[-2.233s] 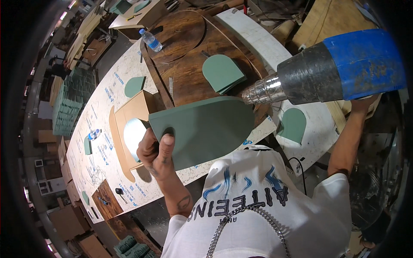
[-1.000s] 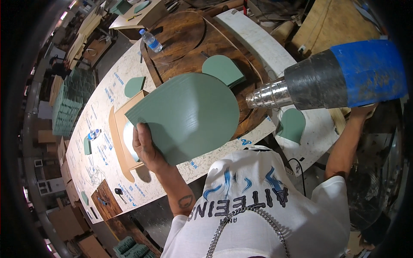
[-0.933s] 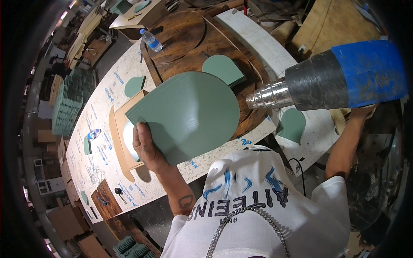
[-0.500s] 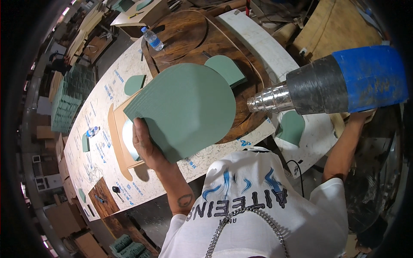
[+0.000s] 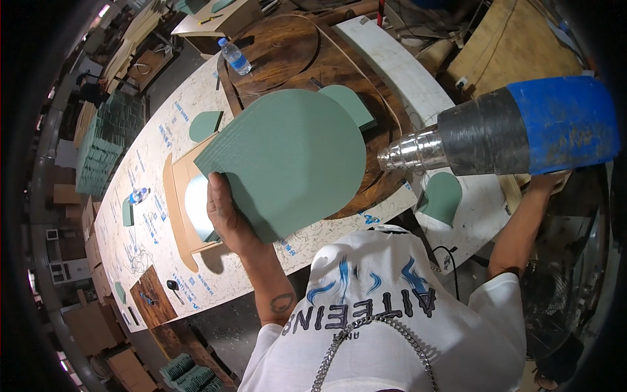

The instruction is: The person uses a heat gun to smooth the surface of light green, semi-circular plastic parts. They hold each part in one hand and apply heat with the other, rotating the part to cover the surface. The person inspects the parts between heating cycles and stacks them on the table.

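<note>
Head view: the left hand (image 5: 227,212) is closed on a large green board (image 5: 294,157), gripping it by the straight left edge close to the near corner. The board is held up over the table (image 5: 228,277), its broad face turned upward and its rounded end pointing right. A narrow gap of open room separates that curved edge from the metal nozzle of a heat gun (image 5: 483,134); the two do not touch. The right hand (image 5: 550,181) grips the gun from beneath, most of its fingers hidden by the blue body.

Just past the board's far edge, partly covered by it, a smaller green stack (image 5: 351,108) lies on a brown wooden panel (image 5: 274,55). A bottle (image 5: 235,57) stands near that panel's left edge. Left of the hand is a tan frame (image 5: 177,215). Along the table's left edge lie a green piece (image 5: 204,126) and a second bottle (image 5: 139,195). At the near left corner rests a dark wooden board (image 5: 153,300). Beyond the near right edge, another green piece (image 5: 442,199) lies on a white panel (image 5: 480,222).
</note>
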`<state>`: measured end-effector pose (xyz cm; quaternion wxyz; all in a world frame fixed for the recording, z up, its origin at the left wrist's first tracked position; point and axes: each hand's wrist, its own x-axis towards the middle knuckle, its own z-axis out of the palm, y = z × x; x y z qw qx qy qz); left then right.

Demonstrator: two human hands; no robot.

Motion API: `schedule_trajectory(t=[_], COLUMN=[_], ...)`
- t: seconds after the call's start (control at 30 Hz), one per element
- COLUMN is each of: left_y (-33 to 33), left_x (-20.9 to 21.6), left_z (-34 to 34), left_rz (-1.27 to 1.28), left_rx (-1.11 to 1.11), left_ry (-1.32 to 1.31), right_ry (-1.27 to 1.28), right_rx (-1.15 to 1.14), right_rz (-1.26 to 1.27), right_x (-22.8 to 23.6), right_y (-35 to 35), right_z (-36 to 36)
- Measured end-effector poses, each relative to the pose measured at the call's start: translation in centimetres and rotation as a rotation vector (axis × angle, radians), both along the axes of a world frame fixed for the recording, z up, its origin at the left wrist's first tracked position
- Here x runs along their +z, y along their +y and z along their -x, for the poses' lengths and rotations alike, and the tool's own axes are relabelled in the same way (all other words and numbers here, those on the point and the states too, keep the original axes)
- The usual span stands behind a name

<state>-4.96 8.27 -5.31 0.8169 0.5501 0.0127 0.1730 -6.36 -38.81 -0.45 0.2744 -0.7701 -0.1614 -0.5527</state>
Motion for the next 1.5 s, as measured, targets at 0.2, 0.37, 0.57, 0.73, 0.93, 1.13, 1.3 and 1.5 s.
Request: schedule_trajectory(t=[0.2,0.37,0.57,0.73,0.93,1.13,1.3,1.5], left_y=[0.1,-0.9,-0.1,-0.1,0.3,-0.4,-1.3,-2.6], left_x=[0.2,1.7,1.0,0.6,0.7,1.9,2.9,3.8], left_z=[0.5,0.6,0.6,0.6,0.8,1.1,1.2,1.3], left_rz=[-0.072,-0.031,-0.005,-0.082,-0.184,-0.289,-0.348,-0.442], left_rx=[0.002,0.013,-0.085,-0.074,-0.188,-0.231,-0.259,-0.297], left_ry=[-0.019,-0.006,-0.033,-0.076,-0.132,-0.118,-0.116,-0.150], right_ry=[-0.005,-0.008,-0.011,-0.018,-0.019,-0.028,-0.037,-0.033], right_rx=[-0.019,-0.035,-0.059,-0.073,-0.086,-0.107,-0.141,-0.128], right_rz=[0.003,0.006,0.011,0.016,0.020,0.017,0.005,0.067], right_x=[0.0,0.1,0.2,0.3,0.2,0.1,0.0,0.3], right_y=[-0.2,-0.2,-0.5,-0.6,-0.6,-0.6,-0.5,0.0], right_z=[0.2,0.4,0.5,0.5,0.6,0.5,0.2,-0.4])
